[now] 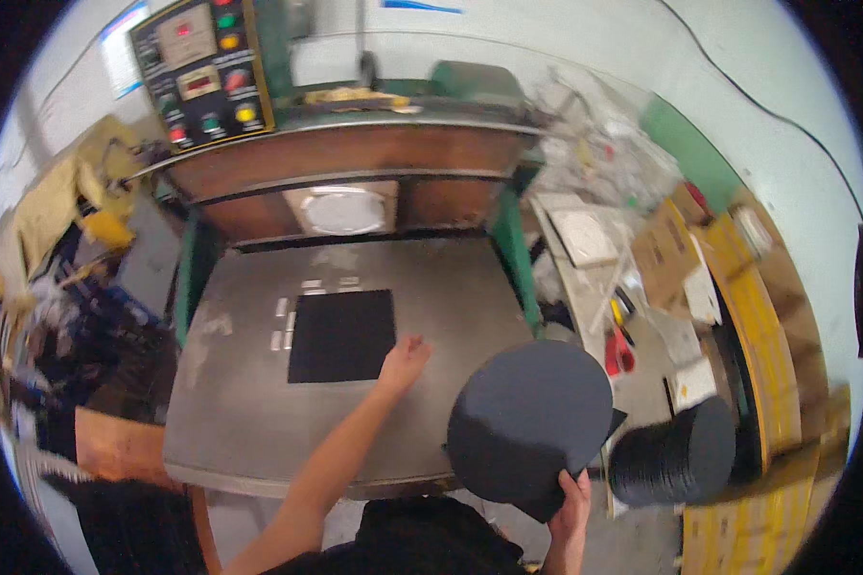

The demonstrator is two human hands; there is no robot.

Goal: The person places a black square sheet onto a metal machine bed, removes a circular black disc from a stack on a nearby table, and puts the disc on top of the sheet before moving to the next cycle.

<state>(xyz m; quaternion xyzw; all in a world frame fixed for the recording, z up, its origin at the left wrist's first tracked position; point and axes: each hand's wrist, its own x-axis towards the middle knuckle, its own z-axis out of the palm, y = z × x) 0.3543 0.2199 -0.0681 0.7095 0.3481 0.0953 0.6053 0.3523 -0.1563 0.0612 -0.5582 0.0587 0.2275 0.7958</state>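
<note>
Gripping a dark round disc (530, 419) by its lower edge, the right hand (573, 498) pinches it just off the bench (230, 422) front, while the left hand (405, 361), fingers loosely curled and empty, reaches toward the black square sheet (342, 334) under the press (345, 182). It looks like mid-swap: next comes a clean lift of that sheet.

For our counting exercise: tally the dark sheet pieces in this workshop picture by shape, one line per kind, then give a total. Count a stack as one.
Black square sheet on the press table, at the left hand: 1
Dark round disc held by the right hand: 1
Stack of dark discs at the right: 1
Total: 3
</note>
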